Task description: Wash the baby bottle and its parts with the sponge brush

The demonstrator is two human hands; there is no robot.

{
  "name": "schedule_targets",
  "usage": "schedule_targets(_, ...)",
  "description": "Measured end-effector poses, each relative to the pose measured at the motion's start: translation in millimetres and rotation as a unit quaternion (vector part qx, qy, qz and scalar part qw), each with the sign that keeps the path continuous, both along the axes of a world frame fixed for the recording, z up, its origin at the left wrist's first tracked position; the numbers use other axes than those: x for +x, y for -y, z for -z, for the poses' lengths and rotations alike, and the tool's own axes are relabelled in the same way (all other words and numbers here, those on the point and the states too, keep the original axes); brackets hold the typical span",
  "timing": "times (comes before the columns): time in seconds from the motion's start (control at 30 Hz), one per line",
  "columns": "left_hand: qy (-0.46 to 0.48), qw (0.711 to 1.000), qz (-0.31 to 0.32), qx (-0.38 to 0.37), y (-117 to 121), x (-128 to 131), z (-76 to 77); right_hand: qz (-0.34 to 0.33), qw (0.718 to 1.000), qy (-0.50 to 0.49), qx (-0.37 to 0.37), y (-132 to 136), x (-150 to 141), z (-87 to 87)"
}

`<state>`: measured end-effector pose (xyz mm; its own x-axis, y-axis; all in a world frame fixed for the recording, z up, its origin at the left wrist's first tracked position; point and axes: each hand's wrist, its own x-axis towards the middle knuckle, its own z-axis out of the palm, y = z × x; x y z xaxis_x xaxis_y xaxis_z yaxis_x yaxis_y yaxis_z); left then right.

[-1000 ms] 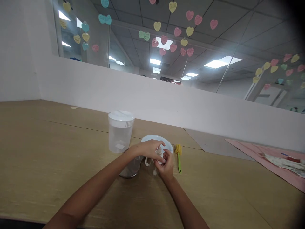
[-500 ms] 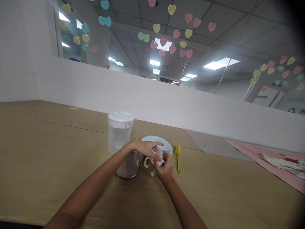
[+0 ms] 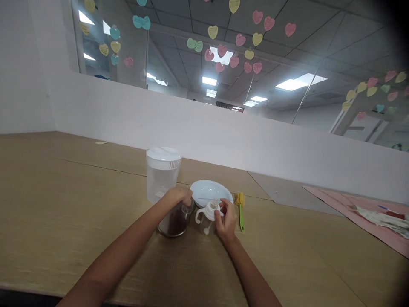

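My right hand [image 3: 226,218] is closed on a small clear baby bottle [image 3: 208,215] with a white handled collar and a teat, which stands upright on the wooden table [image 3: 64,204]. My left hand [image 3: 178,197] is curled over the top of a short glass jar [image 3: 175,221] with something dark inside, just left of the bottle. Behind the jar stands a clear plastic jug [image 3: 161,175] with a white lid. A pale blue plate [image 3: 211,191] lies behind the bottle.
A yellow sponge brush with a green handle [image 3: 240,211] lies right of the bottle. At the far right, a pink mat [image 3: 358,217] holds some packets. A white partition wall [image 3: 223,136] runs along the back of the table.
My left hand has left the bottle's top and moved left onto the glass jar. The bottle's collar and teat now show, with only my right hand on it.
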<state>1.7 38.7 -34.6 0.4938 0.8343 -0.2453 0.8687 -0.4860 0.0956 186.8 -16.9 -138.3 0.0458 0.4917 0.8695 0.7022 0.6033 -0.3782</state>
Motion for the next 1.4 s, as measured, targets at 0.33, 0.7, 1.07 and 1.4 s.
schedule_targets(0.33,0.001,0.995,-0.042,0.089,24.7,-2.9,-27.7,0.010,0.998,0.057,0.011,-0.1,-2.3,-0.6)
schedule_targets(0.7,0.140,0.975,0.148,0.093,71.9,19.4,-41.9,-0.006,0.999,0.026,-0.018,0.8,-4.9,0.8)
schedule_targets(1.07,0.160,0.965,0.177,0.105,69.0,28.2,-33.8,0.020,0.997,0.060,0.034,2.8,-7.8,0.4)
schedule_targets(1.4,0.200,0.966,0.163,0.016,62.0,20.5,-41.7,0.009,0.999,0.032,0.041,1.6,-10.5,0.0)
